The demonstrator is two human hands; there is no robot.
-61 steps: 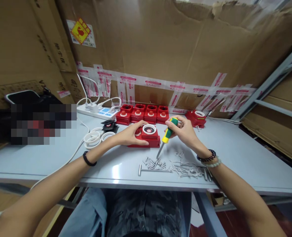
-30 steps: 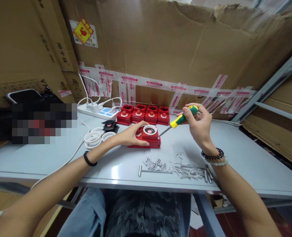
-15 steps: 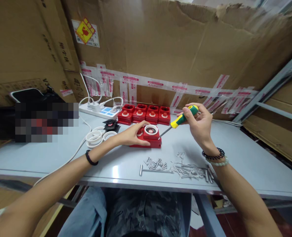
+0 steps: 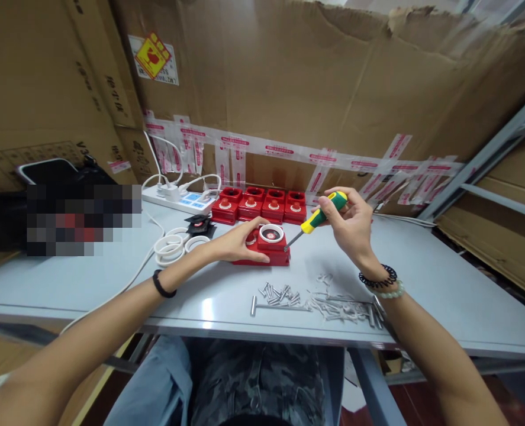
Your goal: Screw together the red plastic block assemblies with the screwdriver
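My left hand (image 4: 241, 241) is wrapped round the left part of a red box-shaped device (image 4: 276, 257) lying on the table. A white ring (image 4: 271, 226) sits on top of the device, round a dark disc. In my right hand (image 4: 351, 222) is a screwdriver (image 4: 324, 212) with a green and yellow handle. Its shaft slants down to the left, and the tip is at the right side of the device; whether a screw is under it is too small to tell. Loose silver screws (image 4: 280, 294) lie in front of the device, beside a T-shaped metal key (image 4: 254, 306).
Several similar red devices (image 4: 274, 207) stand in a row behind. White rings (image 4: 170, 248), black parts (image 4: 199, 225) and a white power strip (image 4: 186, 202) are on the left. Small clear bags with metal parts (image 4: 340, 307) lie front right. Cardboard (image 4: 266, 77) walls the back.
My right hand has moved a little left and down with the screwdriver, bringing its tip closer against the device. My left hand and the device have stayed in place.
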